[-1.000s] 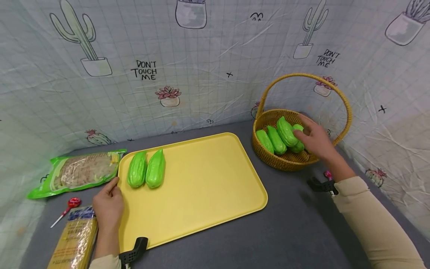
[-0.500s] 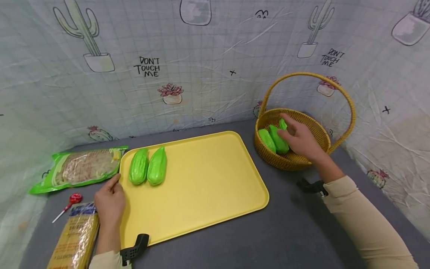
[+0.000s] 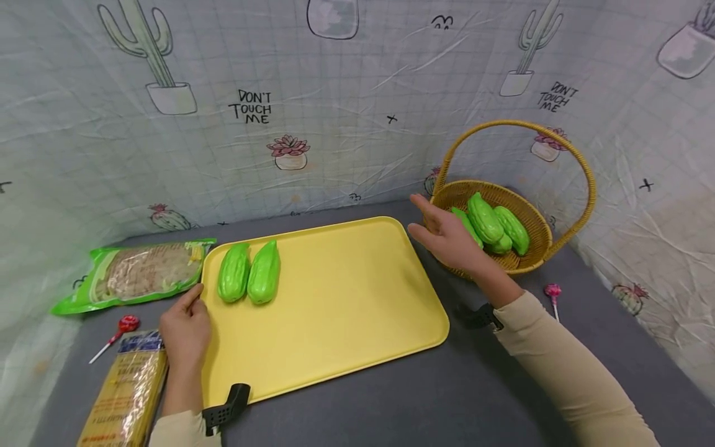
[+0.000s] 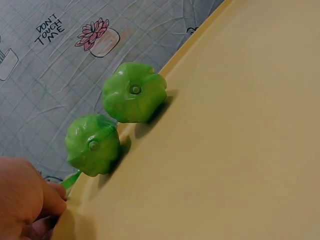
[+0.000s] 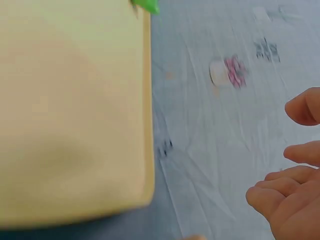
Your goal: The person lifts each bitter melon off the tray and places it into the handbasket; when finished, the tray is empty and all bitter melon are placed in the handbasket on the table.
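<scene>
Two green, ridged, gourd-shaped vegetables lie side by side on the yellow tray (image 3: 335, 298): a left gourd (image 3: 233, 273) and a right gourd (image 3: 264, 273). At the tray's left rim, my left hand (image 3: 187, 329) pinches the edge; some of its fingers are hidden in the left wrist view. Several more green gourds (image 3: 485, 220) sit in the wicker basket (image 3: 539, 233). My right hand (image 3: 449, 239) is over the basket's left side, fingers extended, partly covering a gourd. Nothing is between its fingers (image 5: 270, 200) in the right wrist view.
A green-edged food packet (image 3: 151, 270) lies left of the tray, with a red lollipop (image 3: 128, 323) and a spaghetti packet (image 3: 125, 391) nearer. A pink lollipop (image 3: 552, 290) lies right of my right forearm. The basket's tall handle (image 3: 589, 180) arches upward. A patterned cloth (image 3: 335, 136) hangs behind.
My right hand has moved left across the basket toward the tray, uncovering gourds at the basket's right. My left hand stays at the tray's rim. The head view has shifted slightly.
</scene>
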The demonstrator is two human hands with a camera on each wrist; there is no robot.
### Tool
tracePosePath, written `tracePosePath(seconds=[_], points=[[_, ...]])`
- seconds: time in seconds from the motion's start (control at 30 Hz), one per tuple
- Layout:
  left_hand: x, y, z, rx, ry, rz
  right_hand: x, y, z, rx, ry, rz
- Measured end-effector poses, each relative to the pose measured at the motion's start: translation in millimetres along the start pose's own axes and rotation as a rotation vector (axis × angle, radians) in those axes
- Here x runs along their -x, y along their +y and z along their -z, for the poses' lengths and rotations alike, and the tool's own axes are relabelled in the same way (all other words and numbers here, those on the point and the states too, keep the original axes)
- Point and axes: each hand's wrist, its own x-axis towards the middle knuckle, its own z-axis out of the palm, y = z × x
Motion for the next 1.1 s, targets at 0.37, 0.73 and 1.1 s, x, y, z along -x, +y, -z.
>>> tracePosePath(seconds=[0.37,0.73,1.1], points=[[-2.1,0.3,-1.8,0.028,0.004,-0.018,-21,-17,-57,-0.1,-0.112,0.047],[-3.9,-5.2,0.0,0.019,0.018,-0.033,-39,-30,-108,-0.175,-0.182,0.054],[-4.1,-4.0,0.0,0.037,0.018,-0.036,-54,-38,-153,-0.234,-0.247,0.026]])
